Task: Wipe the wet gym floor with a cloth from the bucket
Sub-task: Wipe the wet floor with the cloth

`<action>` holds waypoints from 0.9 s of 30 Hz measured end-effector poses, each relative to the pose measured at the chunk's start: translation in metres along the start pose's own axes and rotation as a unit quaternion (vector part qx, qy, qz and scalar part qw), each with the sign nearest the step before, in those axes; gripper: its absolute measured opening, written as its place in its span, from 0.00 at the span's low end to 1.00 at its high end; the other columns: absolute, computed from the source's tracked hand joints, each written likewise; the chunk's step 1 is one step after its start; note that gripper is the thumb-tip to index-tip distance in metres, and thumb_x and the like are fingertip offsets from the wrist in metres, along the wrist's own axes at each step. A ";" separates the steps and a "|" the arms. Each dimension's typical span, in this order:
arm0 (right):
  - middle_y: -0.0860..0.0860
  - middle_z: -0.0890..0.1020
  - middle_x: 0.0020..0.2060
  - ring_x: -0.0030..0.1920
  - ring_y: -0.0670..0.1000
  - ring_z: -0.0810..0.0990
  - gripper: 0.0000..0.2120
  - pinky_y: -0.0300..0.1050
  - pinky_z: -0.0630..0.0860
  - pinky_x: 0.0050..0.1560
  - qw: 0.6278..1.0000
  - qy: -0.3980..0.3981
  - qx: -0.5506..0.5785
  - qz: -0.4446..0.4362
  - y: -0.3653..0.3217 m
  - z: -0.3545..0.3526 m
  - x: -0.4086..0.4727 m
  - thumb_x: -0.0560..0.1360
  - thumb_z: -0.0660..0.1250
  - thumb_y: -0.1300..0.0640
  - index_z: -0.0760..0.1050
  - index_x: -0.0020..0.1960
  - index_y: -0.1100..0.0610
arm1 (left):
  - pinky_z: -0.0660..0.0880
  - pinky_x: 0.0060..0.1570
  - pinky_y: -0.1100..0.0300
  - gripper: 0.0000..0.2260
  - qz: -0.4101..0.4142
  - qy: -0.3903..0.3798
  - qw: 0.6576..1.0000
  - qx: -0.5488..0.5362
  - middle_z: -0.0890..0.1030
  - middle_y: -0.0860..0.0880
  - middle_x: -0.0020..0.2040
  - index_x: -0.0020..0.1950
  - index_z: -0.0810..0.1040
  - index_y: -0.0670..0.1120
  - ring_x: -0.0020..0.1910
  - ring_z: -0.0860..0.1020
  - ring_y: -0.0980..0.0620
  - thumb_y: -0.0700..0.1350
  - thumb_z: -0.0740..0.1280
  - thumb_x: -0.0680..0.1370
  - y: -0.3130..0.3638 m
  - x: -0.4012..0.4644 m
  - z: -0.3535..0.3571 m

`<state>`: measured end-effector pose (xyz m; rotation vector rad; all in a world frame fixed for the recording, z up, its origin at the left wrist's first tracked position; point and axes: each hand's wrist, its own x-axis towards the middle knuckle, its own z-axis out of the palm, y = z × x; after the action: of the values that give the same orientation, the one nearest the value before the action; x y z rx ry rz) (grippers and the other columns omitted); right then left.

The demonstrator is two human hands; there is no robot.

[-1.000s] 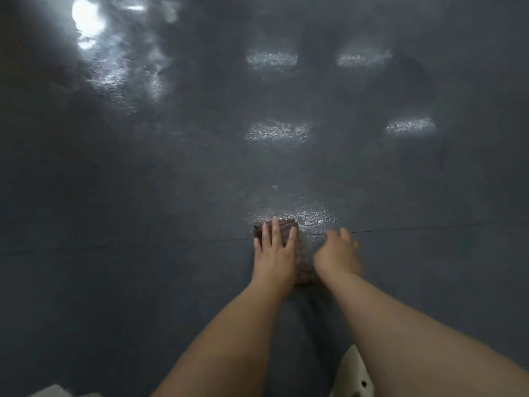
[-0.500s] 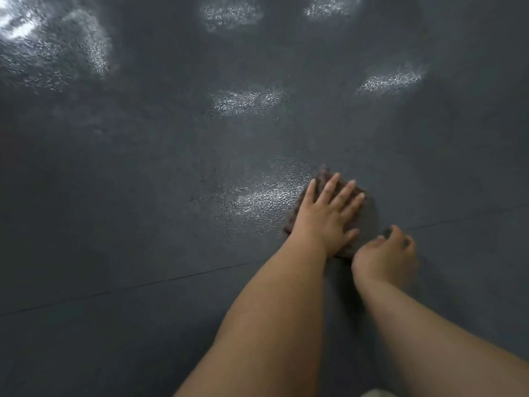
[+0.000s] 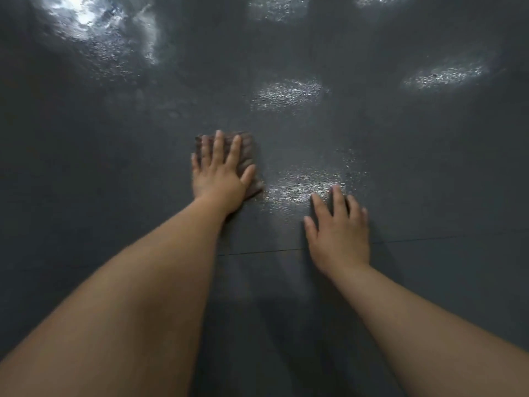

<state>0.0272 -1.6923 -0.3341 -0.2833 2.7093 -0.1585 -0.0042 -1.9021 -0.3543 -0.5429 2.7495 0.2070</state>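
A small brownish cloth (image 3: pixel 248 156) lies flat on the dark grey gym floor (image 3: pixel 114 196). My left hand (image 3: pixel 219 173) presses on it with straight, spread fingers and covers most of it. My right hand (image 3: pixel 339 230) rests flat on the bare floor to the right of the cloth, fingers straight and slightly apart, holding nothing. A wet, glistening patch (image 3: pixel 303 184) shines between the two hands. The bucket is out of view.
More wet, shiny patches reflect light farther ahead (image 3: pixel 289 94), at the far right (image 3: pixel 446 75) and at the top left (image 3: pixel 94 30). A thin seam in the floor (image 3: pixel 429 239) runs across under my right hand.
My left hand has slid the cloth leftward across the floor. My right hand, earlier curled beside the cloth, now lies flat with fingers straight, farther from the cloth.
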 end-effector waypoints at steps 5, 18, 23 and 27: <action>0.58 0.59 0.75 0.73 0.62 0.59 0.24 0.60 0.51 0.72 0.991 -0.005 0.025 -0.134 -0.061 0.011 -0.022 0.79 0.52 0.47 0.64 0.73 0.53 | 0.40 0.73 0.46 0.29 -0.221 0.005 0.974 -0.050 0.39 0.45 0.78 0.78 0.44 0.51 0.76 0.38 0.42 0.59 0.50 0.81 -0.123 -0.073 0.009; 0.64 0.63 0.71 0.68 0.65 0.63 0.20 0.57 0.58 0.68 0.990 0.087 0.105 -0.022 -0.105 0.034 -0.052 0.78 0.60 0.57 0.69 0.67 0.63 | 0.35 0.71 0.44 0.27 0.085 -0.025 0.995 0.049 0.38 0.52 0.77 0.76 0.41 0.59 0.75 0.35 0.43 0.61 0.48 0.80 -0.040 -0.125 0.040; 0.55 0.46 0.77 0.74 0.62 0.48 0.27 0.56 0.47 0.74 0.987 -0.054 -0.028 -0.151 -0.135 0.047 -0.078 0.80 0.53 0.45 0.52 0.77 0.49 | 0.37 0.72 0.44 0.28 -0.023 -0.018 1.000 0.008 0.38 0.53 0.77 0.77 0.41 0.57 0.76 0.37 0.46 0.62 0.48 0.80 -0.110 -0.137 0.039; 0.53 0.38 0.76 0.75 0.63 0.39 0.29 0.61 0.41 0.73 0.976 -0.093 -0.082 -0.181 -0.147 0.056 -0.093 0.80 0.50 0.41 0.42 0.77 0.44 | 0.38 0.71 0.41 0.29 -0.181 -0.011 0.982 -0.043 0.37 0.53 0.77 0.77 0.41 0.57 0.76 0.37 0.45 0.61 0.49 0.80 -0.194 -0.162 0.043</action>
<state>0.1586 -1.8185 -0.3269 -0.7996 2.4640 -0.0099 0.2259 -2.0160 -0.3532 -1.0412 2.5703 0.2419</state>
